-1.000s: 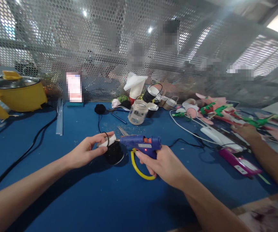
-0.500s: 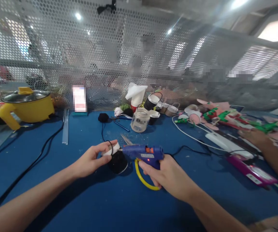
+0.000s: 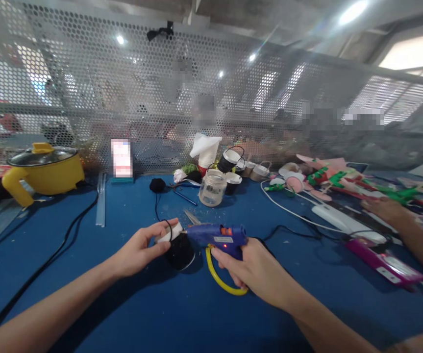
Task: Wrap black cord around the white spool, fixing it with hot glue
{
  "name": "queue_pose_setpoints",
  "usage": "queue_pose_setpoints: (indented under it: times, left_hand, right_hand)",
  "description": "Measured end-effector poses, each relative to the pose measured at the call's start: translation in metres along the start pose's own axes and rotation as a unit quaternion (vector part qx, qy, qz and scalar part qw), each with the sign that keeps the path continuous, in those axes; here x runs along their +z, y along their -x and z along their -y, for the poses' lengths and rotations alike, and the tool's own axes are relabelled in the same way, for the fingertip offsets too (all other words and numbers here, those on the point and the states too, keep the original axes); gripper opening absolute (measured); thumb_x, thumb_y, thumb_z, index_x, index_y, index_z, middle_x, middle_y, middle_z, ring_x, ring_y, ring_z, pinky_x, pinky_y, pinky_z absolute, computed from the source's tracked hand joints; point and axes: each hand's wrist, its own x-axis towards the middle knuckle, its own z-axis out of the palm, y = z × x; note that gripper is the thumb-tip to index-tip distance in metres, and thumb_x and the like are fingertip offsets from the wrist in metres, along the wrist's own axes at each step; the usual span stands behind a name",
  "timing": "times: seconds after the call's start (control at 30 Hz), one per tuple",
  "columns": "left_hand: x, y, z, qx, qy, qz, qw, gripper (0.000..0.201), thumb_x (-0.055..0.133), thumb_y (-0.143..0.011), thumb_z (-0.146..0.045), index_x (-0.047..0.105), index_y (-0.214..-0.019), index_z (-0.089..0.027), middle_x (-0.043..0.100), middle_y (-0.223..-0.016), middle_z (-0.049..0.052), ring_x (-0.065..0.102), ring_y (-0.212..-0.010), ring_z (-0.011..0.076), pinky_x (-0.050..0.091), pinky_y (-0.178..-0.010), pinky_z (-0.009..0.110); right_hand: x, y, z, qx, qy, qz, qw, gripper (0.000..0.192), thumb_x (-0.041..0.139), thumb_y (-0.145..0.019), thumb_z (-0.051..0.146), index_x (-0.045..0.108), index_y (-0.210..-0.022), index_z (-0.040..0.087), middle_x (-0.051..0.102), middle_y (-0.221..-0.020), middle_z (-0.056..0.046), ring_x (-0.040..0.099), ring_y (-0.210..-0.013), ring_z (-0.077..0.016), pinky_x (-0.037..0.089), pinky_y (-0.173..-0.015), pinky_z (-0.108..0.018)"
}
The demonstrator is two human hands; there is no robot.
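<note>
My left hand [image 3: 139,251] is closed on a small white paper cup wrapped partly in black yarn [image 3: 181,254], which lies tipped on the blue table. A strand runs from the cup over my fingers to a black yarn ball [image 3: 157,185]. In my right hand [image 3: 261,272] is a blue hot glue gun [image 3: 214,234] with a small red light lit. Its nozzle meets the white part of the cup near my left fingertips; any glue there is too small to see. Scissor blades [image 3: 192,217] show behind the gun, and a yellow loop [image 3: 219,280] curves below it.
A glass jar [image 3: 212,189] and several small wrapped cups [image 3: 229,159] stand at the back. To the left are a yellow pot [image 3: 45,171], clear glue sticks [image 3: 101,201] and a phone [image 3: 122,158]. On the right, another person's hand [image 3: 387,210] is near a purple power strip [image 3: 385,262].
The camera view has tipped up slightly, so the table things sit lower in the picture. Both hands keep nearly the same hold, and the nozzle stays at the cup.
</note>
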Motion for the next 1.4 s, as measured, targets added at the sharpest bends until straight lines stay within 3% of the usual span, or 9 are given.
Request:
queue_pose_setpoints:
  times: [0.3, 0.7, 0.97, 1.23, 1.4]
  left_hand:
    - [0.001, 0.000, -0.003, 0.004, -0.010, 0.003, 1.000, 0.024, 0.050, -0.079, -0.034, 0.057, -0.087, -0.013, 0.040, -0.132, 0.016, 0.035, -0.121, 0.0301, 0.027, -0.096, 0.041]
    - [0.002, -0.001, -0.003, 0.006, -0.018, 0.008, 1.000, 0.025, 0.049, -0.079, -0.032, 0.057, -0.092, -0.013, 0.036, -0.135, 0.016, 0.034, -0.122, 0.0295, 0.027, -0.097, 0.041]
    - [0.000, -0.001, -0.003, 0.002, -0.006, 0.011, 1.000, 0.021, 0.051, -0.078, -0.033, 0.053, -0.069, -0.014, 0.037, -0.135, 0.015, 0.037, -0.120, 0.0317, 0.027, -0.097, 0.043]
    - [0.000, -0.001, -0.004, 0.002, 0.002, 0.022, 1.000, 0.024, 0.051, -0.078, -0.035, 0.057, -0.081, -0.013, 0.034, -0.137, 0.015, 0.036, -0.120, 0.0327, 0.027, -0.097, 0.044]
    - [-0.001, -0.001, -0.004, 0.003, -0.003, 0.019, 1.000, 0.022, 0.051, -0.078, -0.036, 0.057, -0.074, -0.014, 0.036, -0.136, 0.013, 0.033, -0.122, 0.0316, 0.026, -0.097, 0.043]
  right_hand:
    - [0.003, 0.003, 0.003, 0.000, -0.018, 0.003, 1.000, 0.033, 0.046, -0.076, 0.031, 0.037, -0.047, 0.019, 0.039, -0.034, 0.005, 0.038, -0.031, -0.0066, 0.035, -0.036, -0.018]
    - [0.006, 0.004, 0.005, 0.057, 0.015, 0.003, 0.998, 0.030, 0.050, -0.072, 0.034, 0.041, -0.048, 0.019, 0.043, -0.035, 0.003, 0.043, -0.032, -0.0086, 0.039, -0.036, -0.020]
    - [-0.002, 0.000, -0.001, 0.006, 0.010, -0.008, 1.000, 0.033, 0.045, -0.076, 0.032, 0.040, -0.046, 0.019, 0.040, -0.033, 0.004, 0.041, -0.031, -0.0079, 0.040, -0.038, -0.019]
    - [-0.005, -0.003, -0.006, 0.022, -0.002, 0.000, 1.000, 0.033, 0.047, -0.076, 0.034, 0.041, -0.048, 0.019, 0.042, -0.035, 0.003, 0.049, -0.038, -0.0111, 0.043, -0.042, -0.021]
    - [-0.005, -0.003, -0.005, 0.016, 0.001, -0.005, 1.000, 0.031, 0.047, -0.076, 0.034, 0.043, -0.049, 0.019, 0.043, -0.035, 0.004, 0.045, -0.035, -0.0094, 0.043, -0.041, -0.021]
